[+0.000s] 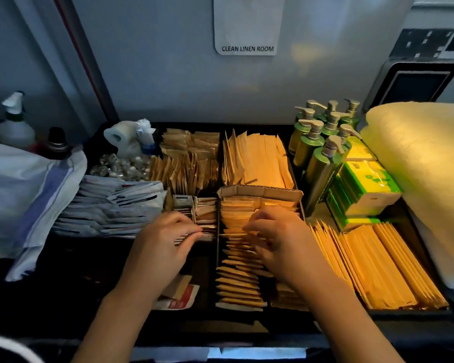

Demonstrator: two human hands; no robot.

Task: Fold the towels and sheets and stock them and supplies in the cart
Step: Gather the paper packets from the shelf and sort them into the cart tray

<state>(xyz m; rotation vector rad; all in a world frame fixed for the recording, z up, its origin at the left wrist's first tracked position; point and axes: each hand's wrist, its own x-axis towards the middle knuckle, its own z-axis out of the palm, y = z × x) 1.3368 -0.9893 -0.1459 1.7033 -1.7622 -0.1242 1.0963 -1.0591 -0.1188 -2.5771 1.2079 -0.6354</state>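
**Supply packets being squared up in the cart tray**

Head view: The supply packets (240, 247) are sitting on edge in a cardboard-walled compartment near the middle of the cart tray (414, 224), filed in a row so that one can be pulled without disturbing the rest. The right hand (281, 244) is reaching into that row, fingers curled down among the packets; it appears to be pinching or nudging a few, though the blur is hiding exactly which. The left hand (165, 247) is working the compartment just beside it, fingertips gripping a thin stack of striped sachets (192, 235), probably to press them upright against their neighbours. Green pump bottles (323, 150) are standing together at the back right corner, likely so that they are bracing one another, with tissue packs (364, 189) stacked in front of them. A folded towel (425, 179) is lying on the right end of the cart, beside the tray.
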